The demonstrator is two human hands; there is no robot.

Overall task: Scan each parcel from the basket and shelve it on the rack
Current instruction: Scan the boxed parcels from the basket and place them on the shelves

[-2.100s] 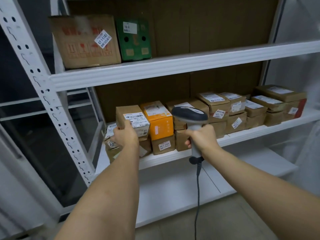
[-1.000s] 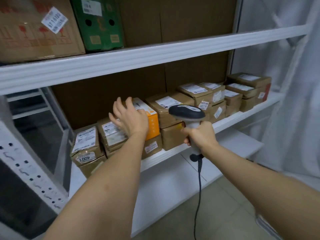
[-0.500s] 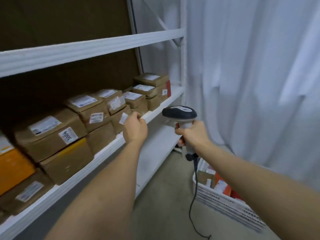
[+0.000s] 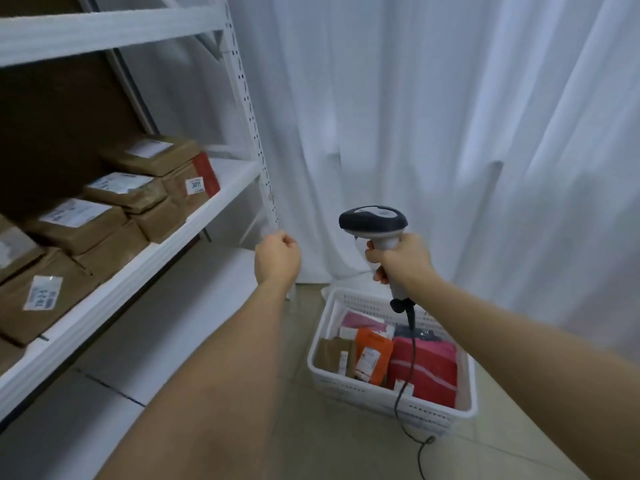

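The step in hand looks to be fetching the next parcel from the basket [image 4: 388, 408], which sits on the floor at the near right, just beside the rack's [image 4: 114, 285] end post; the left hand [image 4: 277, 259] hangs in the air between post and basket, fingers loosely curled and holding nothing; the right hand [image 4: 403, 259] grips the scanner [image 4: 373, 221] by its handle, head up, its cord [image 4: 412, 344] trailing down across the basket's contents. Inside stand a brown parcel [image 4: 332, 355] at the left, an orange one [image 4: 372, 355] in the middle and a red one [image 4: 424, 372] at the right, with pink and dark packets behind; to do it well, I would lower the free hand to the nearest upright parcel, likely the orange or the brown; take it by the top edge, label turned towards the scanner; keep the cord off to the right so it does not snag; free shelf space shows at the far right, beside the brown boxes [image 4: 152, 188].
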